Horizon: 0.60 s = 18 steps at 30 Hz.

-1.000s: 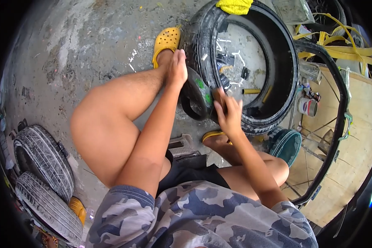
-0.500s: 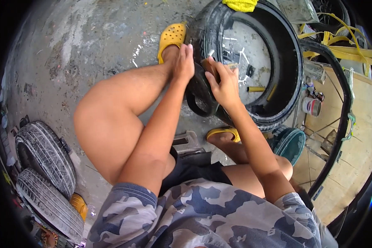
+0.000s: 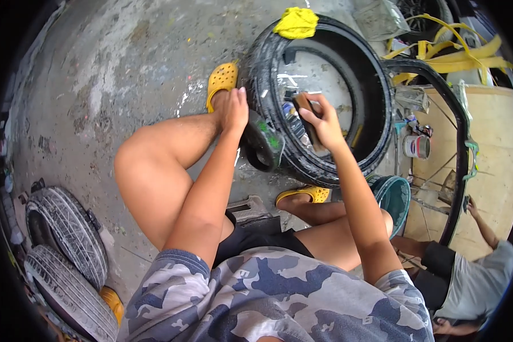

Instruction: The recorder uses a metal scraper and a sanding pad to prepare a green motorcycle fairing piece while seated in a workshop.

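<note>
The right hand [image 3: 326, 124] curls round a brush [image 3: 309, 121] over the tyre [image 3: 259, 73], and the left hand [image 3: 233, 111], straight-fingered, grip unclear, lies at the black part [image 3: 258, 135] beside that tyre, likely light, stiff, slick, best held by its rim.

Concrete floor [image 3: 97, 142] — grey, stained, scuffed. Directly on it: large black tyre [image 3: 373, 105], two white-streaked tyres [image 3: 78, 225] at left, teal bucket [image 3: 395, 196].

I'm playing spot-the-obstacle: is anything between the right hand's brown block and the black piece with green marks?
Yes: the big tire's left rim shows between the brown block in the right hand and the black piece by the left hand. I can't tell whether the block is high enough to clear it.
</note>
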{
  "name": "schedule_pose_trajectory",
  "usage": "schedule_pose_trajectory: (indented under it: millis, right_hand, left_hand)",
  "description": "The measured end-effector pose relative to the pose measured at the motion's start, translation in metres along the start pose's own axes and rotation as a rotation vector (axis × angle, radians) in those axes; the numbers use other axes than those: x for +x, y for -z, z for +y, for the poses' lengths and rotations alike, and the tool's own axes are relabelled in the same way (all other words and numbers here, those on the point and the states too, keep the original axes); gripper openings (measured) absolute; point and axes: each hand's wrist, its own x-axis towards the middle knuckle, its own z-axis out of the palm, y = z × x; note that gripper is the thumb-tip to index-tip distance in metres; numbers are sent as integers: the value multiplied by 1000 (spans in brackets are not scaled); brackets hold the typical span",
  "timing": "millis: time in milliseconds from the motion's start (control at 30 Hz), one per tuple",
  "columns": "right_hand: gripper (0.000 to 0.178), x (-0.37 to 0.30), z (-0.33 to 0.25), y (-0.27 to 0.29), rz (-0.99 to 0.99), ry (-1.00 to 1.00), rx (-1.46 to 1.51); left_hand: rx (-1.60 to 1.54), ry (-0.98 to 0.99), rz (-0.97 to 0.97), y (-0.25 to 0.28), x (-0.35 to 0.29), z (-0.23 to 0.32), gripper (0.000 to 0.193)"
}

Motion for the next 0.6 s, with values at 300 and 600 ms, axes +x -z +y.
schedule_pose_trajectory:
  millis: [300,600]
  right_hand:
    - [34,-78,20,132,195,-165,104]
    - [32,-97,10,124,301,-61,356]
  left_hand:
    - [4,6,-312,41,-76,65,123]
    - [76,-100,-324,28,-76,30,100]
